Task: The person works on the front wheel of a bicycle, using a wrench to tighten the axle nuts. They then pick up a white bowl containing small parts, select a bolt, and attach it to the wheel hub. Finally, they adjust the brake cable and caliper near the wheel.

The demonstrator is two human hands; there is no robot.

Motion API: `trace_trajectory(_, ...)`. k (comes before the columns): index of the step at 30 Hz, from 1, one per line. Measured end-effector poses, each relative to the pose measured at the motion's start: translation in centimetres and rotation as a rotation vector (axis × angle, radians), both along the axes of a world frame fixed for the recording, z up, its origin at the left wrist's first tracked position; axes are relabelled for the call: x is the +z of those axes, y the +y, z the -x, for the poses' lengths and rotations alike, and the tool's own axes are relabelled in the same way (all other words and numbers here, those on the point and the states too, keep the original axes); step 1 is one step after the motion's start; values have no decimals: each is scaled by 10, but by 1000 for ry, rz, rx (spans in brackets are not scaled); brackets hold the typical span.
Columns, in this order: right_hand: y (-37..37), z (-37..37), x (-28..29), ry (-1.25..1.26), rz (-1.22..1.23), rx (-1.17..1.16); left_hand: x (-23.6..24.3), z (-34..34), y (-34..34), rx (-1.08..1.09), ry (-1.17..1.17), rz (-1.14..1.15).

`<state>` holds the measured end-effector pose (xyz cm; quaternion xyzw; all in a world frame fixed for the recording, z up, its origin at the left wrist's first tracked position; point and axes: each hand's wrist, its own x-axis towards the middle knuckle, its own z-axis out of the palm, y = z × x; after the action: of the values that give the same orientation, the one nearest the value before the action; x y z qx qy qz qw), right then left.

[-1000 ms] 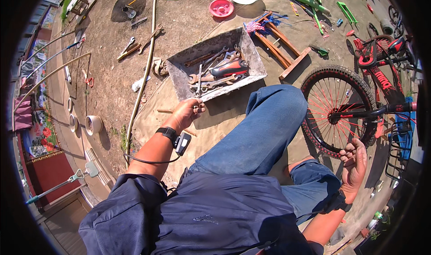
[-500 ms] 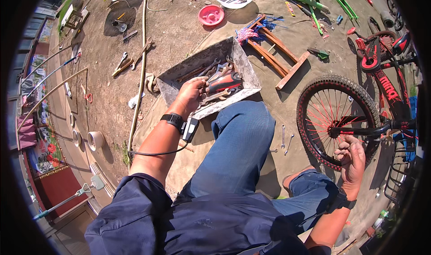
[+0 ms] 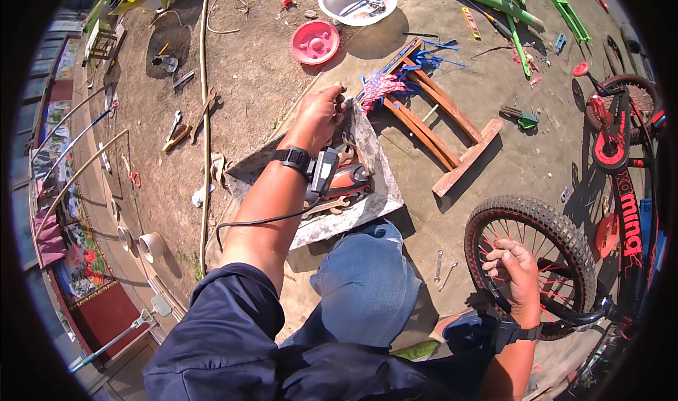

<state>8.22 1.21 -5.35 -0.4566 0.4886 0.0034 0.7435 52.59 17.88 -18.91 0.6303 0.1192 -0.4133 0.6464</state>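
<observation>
1. The left hand point(image 3: 321, 116) is at the far end of the metal tray point(image 3: 385, 182), fingers curled; whether it grasps anything cannot be told.
2. Nearer the body than that grip, a red-and-black tool point(image 3: 349, 180) lies inside the tray.
3. The right hand point(image 3: 514, 270), loosely curled, contents unclear, overlaps the bicycle wheel point(image 3: 558, 233).
4. Left of it lie two wrenches point(image 3: 438, 265).
</observation>
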Motion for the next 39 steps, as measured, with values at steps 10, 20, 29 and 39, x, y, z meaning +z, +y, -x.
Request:
trace_trajectory(10,106,82,-125,415,-675,774,-21,-52,-67,98,-15,87)
trace_trajectory(20,166,71,-101,419,-985,975,-63,-99,-92,155,-26,167)
trace_trajectory(29,181,87,-107,444,-1003,835,-84,-123,-113,165,-37,206)
trace_trajectory(39,173,57,-92,537,-1062,726,-98,-149,-138,262,-30,191)
